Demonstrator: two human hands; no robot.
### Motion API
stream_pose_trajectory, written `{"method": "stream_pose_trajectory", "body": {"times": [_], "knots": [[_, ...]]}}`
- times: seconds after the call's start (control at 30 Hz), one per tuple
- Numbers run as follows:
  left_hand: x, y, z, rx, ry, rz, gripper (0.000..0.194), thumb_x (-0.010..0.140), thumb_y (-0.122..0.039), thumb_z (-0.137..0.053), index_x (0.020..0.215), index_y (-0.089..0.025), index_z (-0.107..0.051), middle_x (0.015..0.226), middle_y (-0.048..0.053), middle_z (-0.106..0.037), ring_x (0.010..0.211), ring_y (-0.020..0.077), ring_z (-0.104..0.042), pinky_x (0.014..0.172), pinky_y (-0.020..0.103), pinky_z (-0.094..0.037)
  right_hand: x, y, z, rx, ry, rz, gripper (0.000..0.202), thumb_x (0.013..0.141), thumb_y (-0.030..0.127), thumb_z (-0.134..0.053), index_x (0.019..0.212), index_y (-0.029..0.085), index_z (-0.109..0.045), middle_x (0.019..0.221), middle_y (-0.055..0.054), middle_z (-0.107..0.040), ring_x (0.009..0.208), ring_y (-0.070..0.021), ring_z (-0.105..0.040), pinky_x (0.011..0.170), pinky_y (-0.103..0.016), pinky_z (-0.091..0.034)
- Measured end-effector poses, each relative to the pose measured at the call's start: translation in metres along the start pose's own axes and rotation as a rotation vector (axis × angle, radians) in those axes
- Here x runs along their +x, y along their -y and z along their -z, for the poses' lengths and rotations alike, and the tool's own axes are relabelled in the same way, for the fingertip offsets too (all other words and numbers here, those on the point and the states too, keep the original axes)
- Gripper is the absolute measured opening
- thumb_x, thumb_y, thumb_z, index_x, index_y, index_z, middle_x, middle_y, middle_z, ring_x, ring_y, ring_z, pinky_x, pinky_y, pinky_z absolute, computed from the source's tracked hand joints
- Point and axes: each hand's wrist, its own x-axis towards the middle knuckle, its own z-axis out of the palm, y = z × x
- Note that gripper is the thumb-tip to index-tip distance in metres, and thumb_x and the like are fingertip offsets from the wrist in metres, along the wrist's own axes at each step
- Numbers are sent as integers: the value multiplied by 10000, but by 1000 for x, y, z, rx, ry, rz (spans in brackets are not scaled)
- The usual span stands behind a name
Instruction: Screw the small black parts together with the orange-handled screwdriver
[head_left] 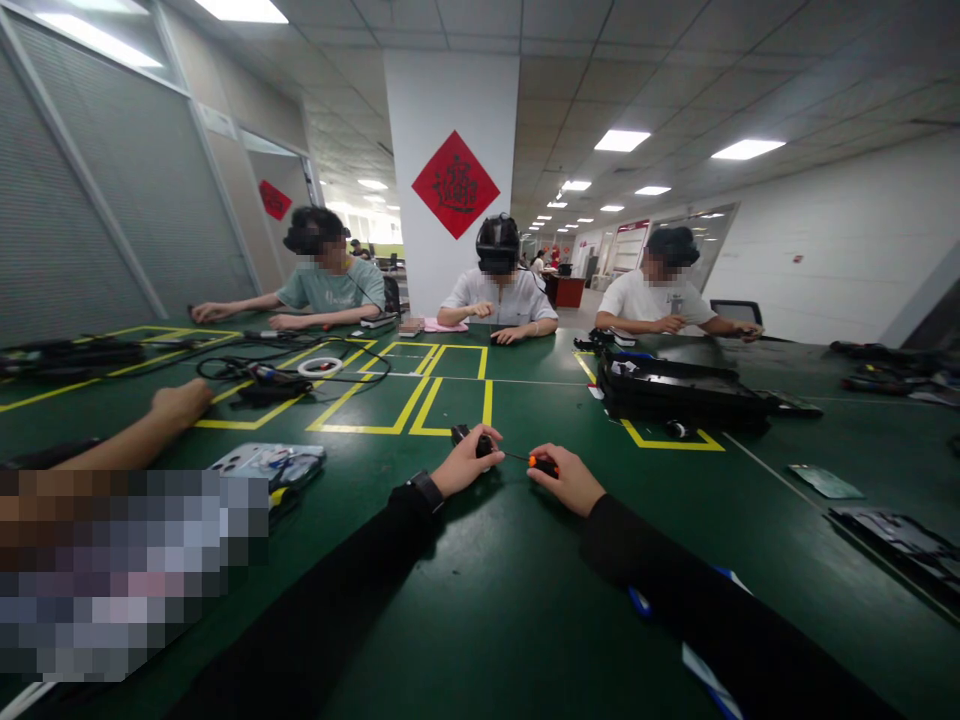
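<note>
Over the green table, my left hand [459,468] grips a small black part [484,445] whose exact kind I cannot make out. Its fingers are wrapped round the part and hide some of it. Just to the right, my right hand [571,482] is closed on a screwdriver [546,467] with a black and orange handle. The thin shaft points left at the black part; whether the tip touches it is too small to tell. Both wrists are close to the tabletop.
Stacked black casings [675,385] lie at the right, beyond my right hand. A white ring-shaped coil [320,367] and black cables rest at the left. Yellow tape [390,430] marks the table [480,640]. Another person's arm [142,430] reaches in from the left; three people sit opposite.
</note>
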Motion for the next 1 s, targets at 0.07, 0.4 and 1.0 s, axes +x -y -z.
{"method": "stream_pose_trajectory", "body": {"times": [0.07, 0.4, 1.0], "knots": [[0, 0, 0, -3, 2, 5, 308, 719, -328, -542, 974, -179, -454, 780, -10, -518, 661, 89, -493, 640, 232, -414, 1, 1, 0, -28, -4, 12, 220, 750, 311, -526, 915, 175, -574, 868, -54, -590, 826, -160, -531, 763, -304, -408], [-1, 0, -1, -6, 6, -3, 302, 721, -314, -537, 978, -180, -451, 768, -19, -507, 624, 81, -481, 627, 233, -406, 1, 0, 2, -12, 3, 16, 192, 781, 283, -487, 913, 182, -583, 850, -41, -596, 794, -145, -538, 743, -282, -418], [-1, -3, 0, 19, -3, 13, 297, 714, -324, -544, 958, -172, -467, 760, -14, -513, 638, 91, -486, 644, 244, -412, 1, 1, 2, 95, -29, 24, 206, 690, 248, -589, 880, 169, -577, 818, -30, -593, 748, -134, -550, 718, -276, -436]]}}
